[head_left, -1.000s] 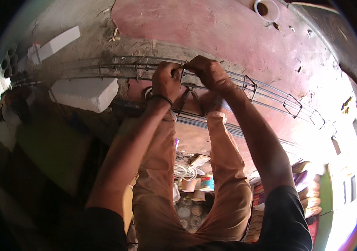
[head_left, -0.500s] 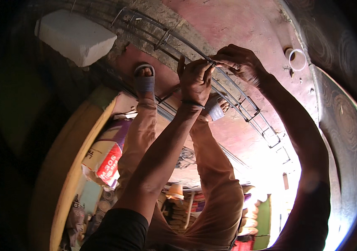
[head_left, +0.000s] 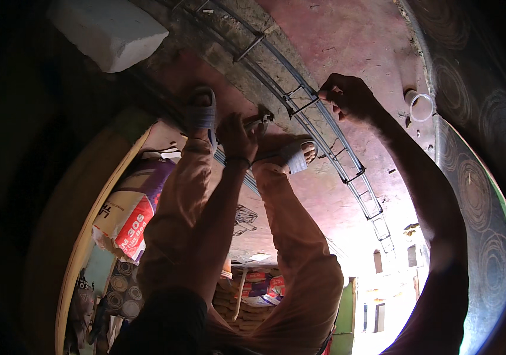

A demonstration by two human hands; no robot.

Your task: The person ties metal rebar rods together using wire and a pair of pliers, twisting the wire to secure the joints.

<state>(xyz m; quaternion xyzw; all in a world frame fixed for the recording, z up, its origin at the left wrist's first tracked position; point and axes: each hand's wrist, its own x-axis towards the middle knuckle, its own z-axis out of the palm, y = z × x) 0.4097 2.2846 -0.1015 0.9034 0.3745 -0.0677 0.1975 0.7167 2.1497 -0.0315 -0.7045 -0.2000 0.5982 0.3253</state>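
Head view: a long rebar cage of parallel bars and square stirrups lies along the reddish concrete floor, running from upper left to lower right. The right hand is closed around the cage at a stirrup, seemingly to steady it. The left hand, fisted near the sandalled feet, grips a small metal tool whose tip points at the bars just beside it, well short of the right hand. A white block props up the cage's far end. A printed sack lies left of the knees.
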